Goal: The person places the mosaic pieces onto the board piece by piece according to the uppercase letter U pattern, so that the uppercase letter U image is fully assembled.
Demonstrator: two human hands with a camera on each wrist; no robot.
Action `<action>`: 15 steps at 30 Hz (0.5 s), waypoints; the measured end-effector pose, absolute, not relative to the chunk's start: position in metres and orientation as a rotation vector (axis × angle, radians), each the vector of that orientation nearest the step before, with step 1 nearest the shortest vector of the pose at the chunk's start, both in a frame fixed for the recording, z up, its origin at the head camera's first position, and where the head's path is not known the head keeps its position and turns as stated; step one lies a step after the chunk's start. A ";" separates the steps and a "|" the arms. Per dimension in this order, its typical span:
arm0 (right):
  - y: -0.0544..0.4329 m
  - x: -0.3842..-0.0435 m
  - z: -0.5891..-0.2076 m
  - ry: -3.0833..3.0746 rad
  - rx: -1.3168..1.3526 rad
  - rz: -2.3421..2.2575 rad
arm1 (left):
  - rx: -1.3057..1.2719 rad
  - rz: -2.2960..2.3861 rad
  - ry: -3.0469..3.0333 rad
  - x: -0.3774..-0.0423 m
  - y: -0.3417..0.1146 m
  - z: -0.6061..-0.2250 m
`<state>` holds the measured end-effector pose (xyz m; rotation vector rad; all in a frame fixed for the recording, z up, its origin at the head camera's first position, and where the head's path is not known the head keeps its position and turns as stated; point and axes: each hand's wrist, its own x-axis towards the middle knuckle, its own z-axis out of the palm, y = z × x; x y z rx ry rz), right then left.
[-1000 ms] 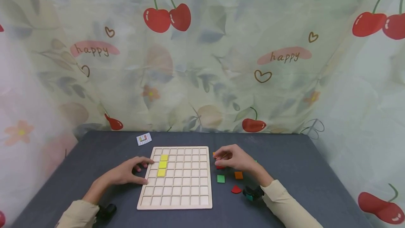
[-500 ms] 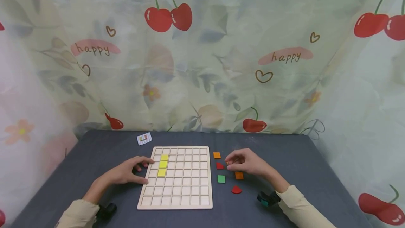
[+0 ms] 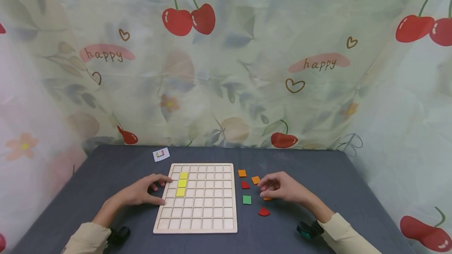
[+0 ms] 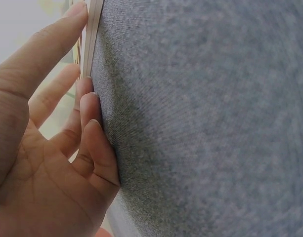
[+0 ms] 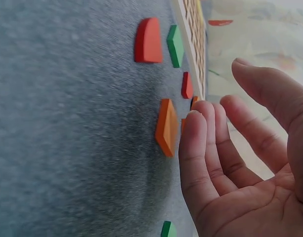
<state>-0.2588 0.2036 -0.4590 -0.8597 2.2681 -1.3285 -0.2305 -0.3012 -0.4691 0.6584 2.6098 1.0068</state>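
Note:
In the head view my left hand touches the left edge of a wooden grid board with its thumb and index finger. A column of yellow tiles lies in the board's cells. My right hand, fingers loosely bent and holding nothing, hovers over an orange square tile, which it partly covers in the head view. Just left of its fingertips lies another orange tile. Nearer the board are an orange tile, a red rounded tile and a green square tile.
A red rounded tile lies in front of the right hand. Low in the right wrist view, a green piece shows partly. A small printed card lies behind the board, near the table's back edge. A patterned curtain hangs behind.
My right hand has drawn back to the right and toward me, away from the board, uncovering orange tiles and a red tile. My left hand stays at the board's edge.

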 end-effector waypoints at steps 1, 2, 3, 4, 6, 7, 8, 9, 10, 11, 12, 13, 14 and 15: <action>0.204 -0.258 -0.460 2.263 -0.862 -1.331 | 0.656 1.009 2.608 -0.230 -0.301 -0.469; 0.205 -0.257 -0.460 2.257 -0.861 -1.333 | 0.653 1.011 2.605 -0.230 -0.301 -0.470; 0.206 -0.255 -0.460 2.251 -0.859 -1.334 | 0.650 1.013 2.602 -0.230 -0.301 -0.470; 0.206 -0.254 -0.460 2.247 -0.857 -1.333 | 0.648 1.015 2.599 -0.230 -0.301 -0.470; 0.207 -0.251 -0.460 2.247 -0.855 -1.328 | 0.646 1.016 2.597 -0.230 -0.301 -0.470; 0.208 -0.250 -0.460 2.247 -0.850 -1.328 | 0.646 1.016 2.597 -0.231 -0.301 -0.470; 0.208 -0.249 -0.460 2.248 -0.845 -1.329 | 0.645 1.016 2.597 -0.231 -0.302 -0.470; 0.209 -0.247 -0.460 2.251 -0.843 -1.330 | 0.645 1.016 2.598 -0.231 -0.302 -0.470; 0.209 -0.246 -0.460 2.251 -0.841 -1.332 | 0.645 1.018 2.598 -0.231 -0.302 -0.470; 0.209 -0.245 -0.460 2.250 -0.839 -1.336 | 0.643 1.019 2.597 -0.231 -0.302 -0.470; 0.210 -0.243 -0.460 2.243 -0.835 -1.343 | 0.640 1.021 2.595 -0.231 -0.302 -0.470; 0.210 -0.242 -0.460 2.236 -0.828 -1.350 | 0.637 1.023 2.593 -0.231 -0.301 -0.470; 0.210 -0.240 -0.460 2.229 -0.826 -1.356 | 0.635 1.024 2.592 -0.231 -0.301 -0.469; 0.210 -0.239 -0.461 2.221 -0.822 -1.363 | 0.633 1.025 2.590 -0.231 -0.301 -0.469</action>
